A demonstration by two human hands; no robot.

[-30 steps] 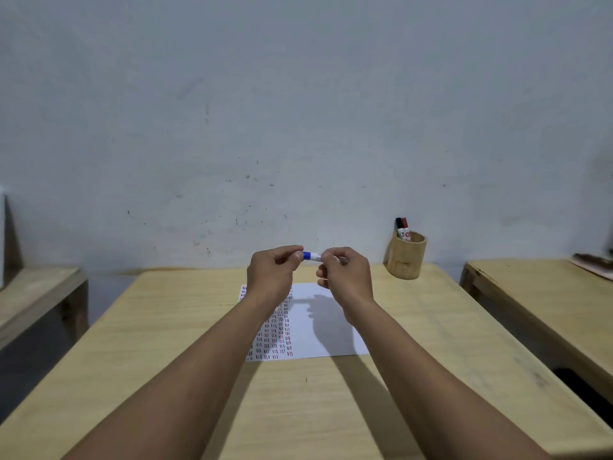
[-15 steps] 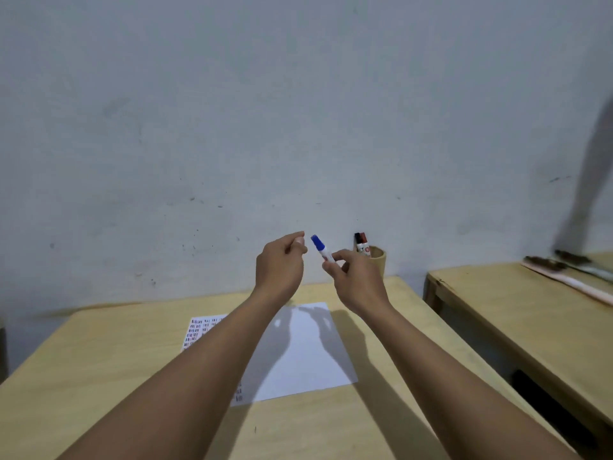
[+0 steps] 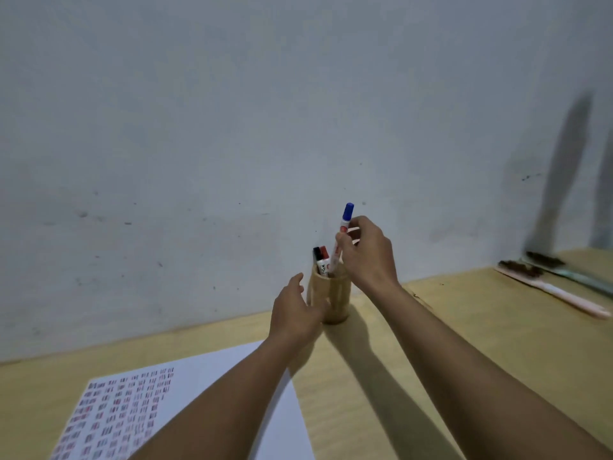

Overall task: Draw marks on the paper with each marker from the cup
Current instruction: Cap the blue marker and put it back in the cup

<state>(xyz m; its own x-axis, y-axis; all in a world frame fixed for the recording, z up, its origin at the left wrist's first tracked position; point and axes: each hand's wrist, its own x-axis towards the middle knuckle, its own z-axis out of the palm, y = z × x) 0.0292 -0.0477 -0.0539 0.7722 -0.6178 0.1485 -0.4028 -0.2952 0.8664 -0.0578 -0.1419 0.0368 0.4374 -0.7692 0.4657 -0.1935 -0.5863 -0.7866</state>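
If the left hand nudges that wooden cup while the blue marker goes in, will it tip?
Probably not easily. The light wooden cylindrical cup looks thick-walled with a flat base on the table. Still, it is taller than wide, and the blue-capped white marker in the right hand leans on its rim, so the open left hand should steady it.

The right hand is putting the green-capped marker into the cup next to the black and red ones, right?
Not quite: the cap is blue, not green. The head view shows the right hand lowering the blue-capped marker into the cup beside the black and red ones.
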